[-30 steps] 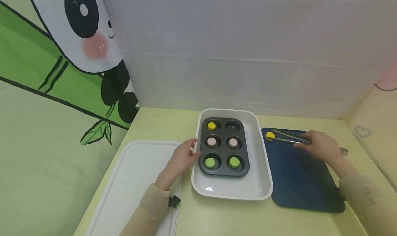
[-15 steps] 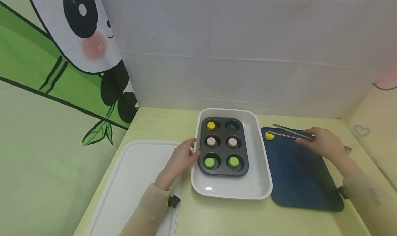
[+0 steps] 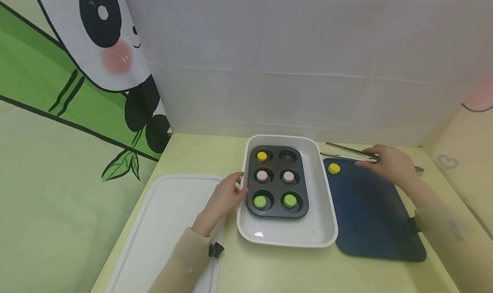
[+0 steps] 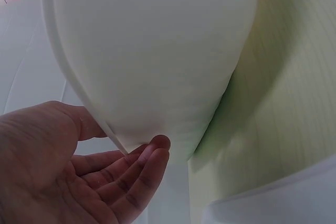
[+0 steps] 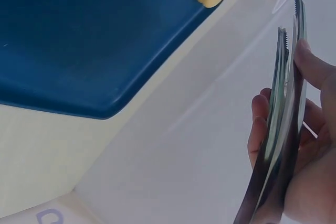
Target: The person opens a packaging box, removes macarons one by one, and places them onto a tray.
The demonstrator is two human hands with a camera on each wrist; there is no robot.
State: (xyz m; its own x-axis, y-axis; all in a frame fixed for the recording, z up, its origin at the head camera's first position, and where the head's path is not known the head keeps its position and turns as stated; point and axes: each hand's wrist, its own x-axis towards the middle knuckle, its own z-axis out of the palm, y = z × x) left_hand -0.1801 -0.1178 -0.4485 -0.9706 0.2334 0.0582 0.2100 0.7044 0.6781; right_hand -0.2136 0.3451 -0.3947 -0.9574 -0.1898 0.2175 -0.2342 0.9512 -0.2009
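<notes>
Metal tongs (image 3: 354, 151) sit in the right hand (image 3: 390, 166), right of centre in the frame; that hand is clamped on them, thumb on one arm and fingers on the other, their tips apart and pointing left, close to the upper right corner of the white dish (image 3: 277, 237) at the centre. Left of the same hand, apart from the tongs, a yellow macaron (image 3: 334, 168) lies on the upper left corner of the navy board (image 3: 369, 216); the left hand (image 3: 223, 200), well apart from the right, grips the left rim of the dish, fingers curled against its outer wall. Inside the dish lies a dark muffin pan (image 3: 276, 189); its upper left cup holds another yellow macaron (image 3: 262, 156), the middle row two pink macarons (image 3: 262, 176), the lower row two green macarons (image 3: 259, 202); a white tray (image 3: 169, 224) lies at lower left, under the left forearm.
</notes>
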